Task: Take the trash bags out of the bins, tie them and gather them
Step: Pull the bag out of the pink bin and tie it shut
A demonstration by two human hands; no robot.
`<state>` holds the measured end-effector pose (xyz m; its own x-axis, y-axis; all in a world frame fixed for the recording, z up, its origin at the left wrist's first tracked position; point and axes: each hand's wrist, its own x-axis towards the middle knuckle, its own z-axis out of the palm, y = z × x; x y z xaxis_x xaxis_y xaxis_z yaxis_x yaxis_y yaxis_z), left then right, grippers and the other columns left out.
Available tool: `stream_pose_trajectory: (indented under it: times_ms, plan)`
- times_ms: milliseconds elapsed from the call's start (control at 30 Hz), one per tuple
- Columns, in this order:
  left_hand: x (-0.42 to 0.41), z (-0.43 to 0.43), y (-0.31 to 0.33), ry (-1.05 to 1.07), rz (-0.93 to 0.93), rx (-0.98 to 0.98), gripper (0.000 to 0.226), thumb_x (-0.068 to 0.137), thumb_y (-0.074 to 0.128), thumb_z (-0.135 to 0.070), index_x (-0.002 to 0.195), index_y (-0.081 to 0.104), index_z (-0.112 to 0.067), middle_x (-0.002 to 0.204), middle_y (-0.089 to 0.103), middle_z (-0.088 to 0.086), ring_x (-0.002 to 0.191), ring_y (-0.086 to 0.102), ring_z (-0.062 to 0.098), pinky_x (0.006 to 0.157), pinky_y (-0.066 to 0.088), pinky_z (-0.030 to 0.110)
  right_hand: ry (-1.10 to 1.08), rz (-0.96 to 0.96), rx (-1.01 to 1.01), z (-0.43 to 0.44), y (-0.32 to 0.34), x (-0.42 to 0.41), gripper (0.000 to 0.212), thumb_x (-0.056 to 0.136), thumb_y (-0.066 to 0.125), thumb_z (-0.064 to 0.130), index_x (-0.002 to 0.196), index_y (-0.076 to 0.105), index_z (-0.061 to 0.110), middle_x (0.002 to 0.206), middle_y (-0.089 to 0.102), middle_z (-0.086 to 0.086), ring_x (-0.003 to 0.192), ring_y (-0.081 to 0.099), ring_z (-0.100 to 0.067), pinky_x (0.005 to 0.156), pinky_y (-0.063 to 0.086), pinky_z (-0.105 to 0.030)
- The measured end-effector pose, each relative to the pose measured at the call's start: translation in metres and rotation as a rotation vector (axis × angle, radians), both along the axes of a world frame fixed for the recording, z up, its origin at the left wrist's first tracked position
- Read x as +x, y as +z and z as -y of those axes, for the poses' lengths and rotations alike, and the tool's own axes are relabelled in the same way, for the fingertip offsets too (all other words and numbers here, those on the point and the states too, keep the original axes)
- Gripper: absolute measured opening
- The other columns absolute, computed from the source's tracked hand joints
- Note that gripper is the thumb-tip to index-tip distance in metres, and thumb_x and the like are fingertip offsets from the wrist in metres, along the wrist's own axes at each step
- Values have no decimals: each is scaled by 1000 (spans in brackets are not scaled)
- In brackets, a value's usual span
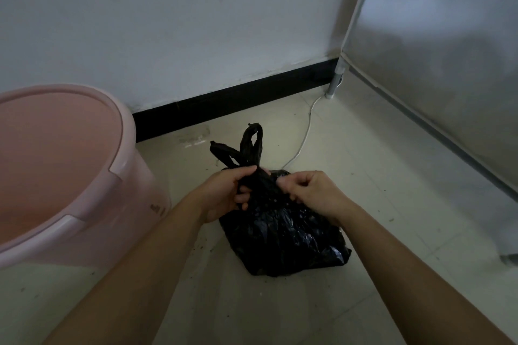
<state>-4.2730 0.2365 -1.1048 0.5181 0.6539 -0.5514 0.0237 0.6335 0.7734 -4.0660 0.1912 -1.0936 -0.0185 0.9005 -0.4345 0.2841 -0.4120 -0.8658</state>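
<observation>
Black trash bag [280, 235]: lies on the pale tiled floor [378, 204], outside the bin, between the two forearms; its neck is bunched and its two handle loops [248, 145] stick up toward the wall.
Left hand [224, 196]: fingers curled round the bunched neck, gripping it from the left.
Right hand [312, 193]: thumb and fingertips pinch the plastic at the neck, close beside the left hand.
Pink bin [120, 176]: stands left of the bag, apart from it, pink inside showing.
White cable [306, 131]: runs over the floor behind the bag.
Black skirting [224, 103]: along the wall's foot.
</observation>
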Motion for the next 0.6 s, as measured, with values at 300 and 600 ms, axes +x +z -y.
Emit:
stream_pose_trajectory:
  times_ms: [300, 600]
  plan:
    - [7, 6, 12, -280, 104, -1, 28, 97, 42, -30, 85, 60, -13, 68, 30, 1, 58, 34, 15, 66, 40, 32, -203, -255, 24, -27, 23, -8, 60, 87, 46, 73, 117, 67, 26, 115, 67, 6, 74, 51, -10, 62, 41, -24]
    - [3, 7, 11, -44, 194, -2, 40, 102, 47, -31, 130, 61, -6, 71, 56, 5, 68, 60, 18, 67, 53, 28, -350, -410, 260, -33, 31, -3, 16, 100, 56, 24, 94, 67, 13, 91, 68, -4, 68, 58, -9, 66, 49, -25]
